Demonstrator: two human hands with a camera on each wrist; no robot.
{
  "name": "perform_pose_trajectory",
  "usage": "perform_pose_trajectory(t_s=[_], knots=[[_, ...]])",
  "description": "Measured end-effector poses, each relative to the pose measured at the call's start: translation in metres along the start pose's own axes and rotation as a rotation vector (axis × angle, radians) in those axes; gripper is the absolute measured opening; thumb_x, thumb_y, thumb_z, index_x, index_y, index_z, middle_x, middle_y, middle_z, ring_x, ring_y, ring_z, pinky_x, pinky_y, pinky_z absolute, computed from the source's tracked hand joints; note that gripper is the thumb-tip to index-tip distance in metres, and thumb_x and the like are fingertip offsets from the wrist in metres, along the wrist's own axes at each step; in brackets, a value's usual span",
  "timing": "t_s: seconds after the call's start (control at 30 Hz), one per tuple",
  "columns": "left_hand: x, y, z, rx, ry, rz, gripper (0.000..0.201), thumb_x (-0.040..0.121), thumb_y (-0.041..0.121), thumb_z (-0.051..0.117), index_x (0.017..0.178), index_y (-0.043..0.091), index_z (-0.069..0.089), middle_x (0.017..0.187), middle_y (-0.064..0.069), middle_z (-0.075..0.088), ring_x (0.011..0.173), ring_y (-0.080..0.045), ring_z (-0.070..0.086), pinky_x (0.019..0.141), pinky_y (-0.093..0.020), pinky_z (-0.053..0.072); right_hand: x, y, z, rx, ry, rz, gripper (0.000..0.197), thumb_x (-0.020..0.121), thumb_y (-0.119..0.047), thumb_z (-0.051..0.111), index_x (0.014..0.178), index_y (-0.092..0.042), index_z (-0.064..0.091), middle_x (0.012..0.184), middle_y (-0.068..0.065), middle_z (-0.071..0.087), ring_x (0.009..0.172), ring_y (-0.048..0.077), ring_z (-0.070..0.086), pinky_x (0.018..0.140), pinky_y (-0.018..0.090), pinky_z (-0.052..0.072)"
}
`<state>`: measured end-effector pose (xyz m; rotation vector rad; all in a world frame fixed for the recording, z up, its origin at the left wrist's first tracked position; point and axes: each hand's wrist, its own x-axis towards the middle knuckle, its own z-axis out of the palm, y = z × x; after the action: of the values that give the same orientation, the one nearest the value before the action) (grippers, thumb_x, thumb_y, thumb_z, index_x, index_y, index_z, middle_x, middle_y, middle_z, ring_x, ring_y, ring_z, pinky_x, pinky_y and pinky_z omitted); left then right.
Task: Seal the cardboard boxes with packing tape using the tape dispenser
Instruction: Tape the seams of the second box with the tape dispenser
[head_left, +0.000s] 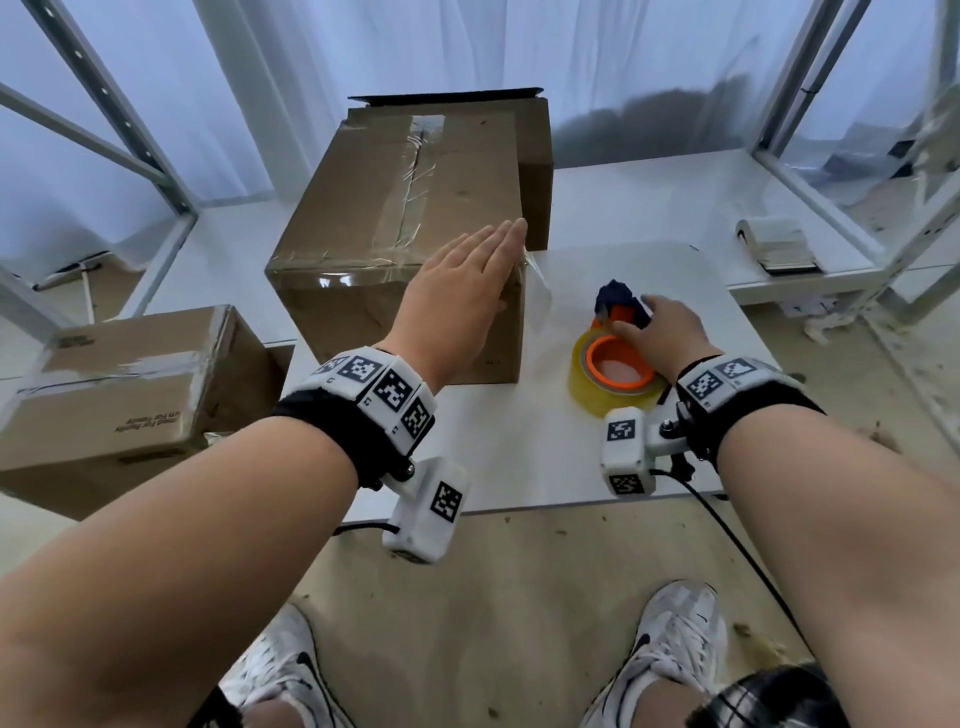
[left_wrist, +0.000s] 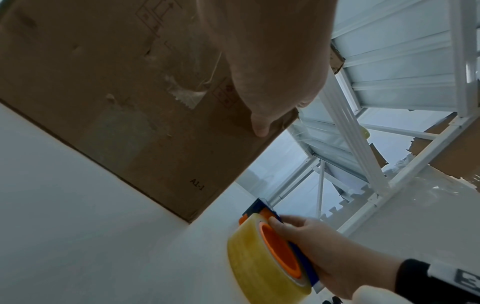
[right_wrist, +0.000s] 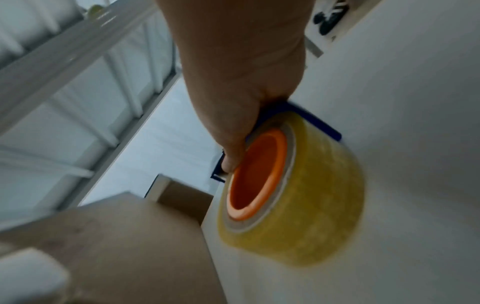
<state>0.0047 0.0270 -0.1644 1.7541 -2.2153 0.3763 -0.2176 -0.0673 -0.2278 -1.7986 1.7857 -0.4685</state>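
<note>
Head view: a taped cardboard box (head_left: 400, 218) stands on the white bench (head_left: 519, 452), clear tape running along its top seam and down its near face. The left hand (head_left: 457, 280) lies flat over the box's near right top edge, fingers straight and together, holding nothing. Just right of the box, a loose strip of clear tape (head_left: 540, 283) hangs off that corner. The right hand (head_left: 660, 332) grips the tape dispenser (head_left: 618, 358), which rests on the bench near the box but apart from it; its yellowish roll sits on an orange hub, with a dark blue frame at the far end. A second box (head_left: 535, 161) stands behind the first, touching it, with a flap raised. A third taped box (head_left: 124, 384) sits lower on the left, beside the bench.

Left wrist view: the thumb (left_wrist: 259, 125) rests against the box's side near the corner, beside a torn tape end (left_wrist: 187, 92). The right wrist view is blurred but shows fingers (right_wrist: 231, 162) curled round the dispenser's frame.
</note>
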Motion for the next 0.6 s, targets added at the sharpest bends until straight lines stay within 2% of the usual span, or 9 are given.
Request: perform_pose_trajectory(t_s=[0.07,0.17,0.27,0.37,0.47,0.53,0.6], knots=[[0.002,0.004,0.000,0.025,-0.013,-0.007,0.061,0.100,0.016,0.044,0.152,0.015,0.013,0.157,-0.003,0.021,0.145,-0.017,0.019,0.116,-0.027,0.006,-0.004,-0.014,-0.004,0.023,0.109,-0.100,0.059,0.090,-0.028,0.060,0.143,-0.012,0.040,0.139,0.014,0.048,0.127,0.029,0.044,0.104,0.037,0.037],[0.007,0.015,0.000,0.038,-0.047,-0.010,0.059,0.101,0.014,0.040,0.152,0.014,0.011,0.159,-0.004,0.013,0.146,-0.017,0.012,0.116,-0.027,0.001,-0.016,-0.047,-0.017,0.276,0.166,-0.299,0.048,0.091,-0.014,0.053,0.139,-0.016,0.045,0.134,0.007,0.051,0.118,0.016,0.048,0.095,0.024,0.038],[0.011,0.020,-0.006,-0.067,-0.099,-0.009,0.060,0.099,0.016,0.041,0.152,0.014,0.011,0.159,-0.003,0.011,0.147,-0.016,0.008,0.117,-0.027,-0.002,-0.035,-0.083,-0.035,0.349,0.169,-0.442,0.041,0.091,-0.008,0.050,0.131,-0.014,0.050,0.129,0.006,0.054,0.118,0.016,0.049,0.100,0.027,0.041],[0.005,0.009,-0.029,-0.252,-0.169,0.034,0.064,0.092,0.014,0.049,0.150,0.014,0.021,0.157,-0.004,0.022,0.146,-0.016,0.011,0.118,-0.027,0.000,-0.047,-0.110,-0.043,0.305,0.164,-0.546,0.035,0.092,-0.008,0.048,0.127,-0.013,0.053,0.124,0.005,0.056,0.112,0.013,0.051,0.099,0.025,0.042],[-0.009,-0.019,-0.056,-0.288,-0.060,-0.038,0.052,0.094,0.006,0.044,0.144,0.016,0.037,0.151,-0.003,0.036,0.144,-0.015,0.022,0.117,-0.026,0.008,-0.058,-0.139,-0.040,0.217,0.152,-0.636,0.033,0.094,-0.007,0.045,0.124,-0.010,0.058,0.119,0.006,0.061,0.106,0.013,0.054,0.095,0.023,0.043],[-0.018,-0.047,-0.069,-0.296,0.002,-0.124,0.043,0.096,0.005,0.042,0.138,0.016,0.048,0.146,-0.005,0.043,0.139,-0.016,0.032,0.114,-0.027,0.019,-0.066,-0.158,-0.031,0.091,0.062,-0.691,0.035,0.096,-0.007,0.042,0.127,-0.010,0.058,0.124,0.006,0.061,0.113,0.016,0.054,0.095,0.020,0.039],[-0.023,-0.079,-0.077,-0.323,-0.035,-0.189,0.036,0.099,0.011,0.043,0.132,0.016,0.055,0.142,-0.005,0.049,0.137,-0.018,0.037,0.112,-0.031,0.025,-0.073,-0.174,-0.021,-0.065,-0.049,-0.752,0.037,0.099,-0.009,0.040,0.132,-0.009,0.055,0.131,0.005,0.059,0.120,0.018,0.052,0.099,0.023,0.036]])
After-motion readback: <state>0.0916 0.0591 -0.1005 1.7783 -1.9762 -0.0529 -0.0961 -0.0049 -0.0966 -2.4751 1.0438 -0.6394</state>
